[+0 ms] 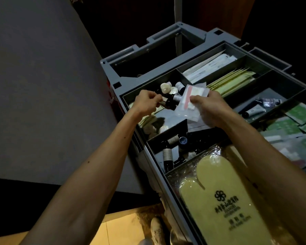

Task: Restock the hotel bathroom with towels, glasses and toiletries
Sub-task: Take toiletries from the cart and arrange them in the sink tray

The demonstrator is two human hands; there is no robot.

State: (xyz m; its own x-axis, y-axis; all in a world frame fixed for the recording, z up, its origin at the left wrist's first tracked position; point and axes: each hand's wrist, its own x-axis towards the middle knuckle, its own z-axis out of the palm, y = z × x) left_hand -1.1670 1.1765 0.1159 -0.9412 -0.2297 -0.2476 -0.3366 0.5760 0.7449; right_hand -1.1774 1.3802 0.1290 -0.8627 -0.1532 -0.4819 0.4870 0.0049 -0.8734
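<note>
Over the grey compartment tray [168, 175] of a housekeeping cart, my right hand [211, 110] grips a small stack of clear plastic toiletry packets [189, 101], one with a pink strip. My left hand [147, 103] pinches a small dark bottle [46, 103] by its end, just left of the packets. Below them the compartment holds white round items and more dark bottles [179, 85]. Another compartment nearer me holds several dark bottles with white labels [167, 153].
Yellow wrapped slippers [224, 197] lie in the near compartment. Long white and yellow packets [231, 80] fill the far slots, small tubes [254, 111] and green sachets [300, 114] sit at right. A grey wall [42, 85] stands left of the cart. A white shoe [156, 230] shows below.
</note>
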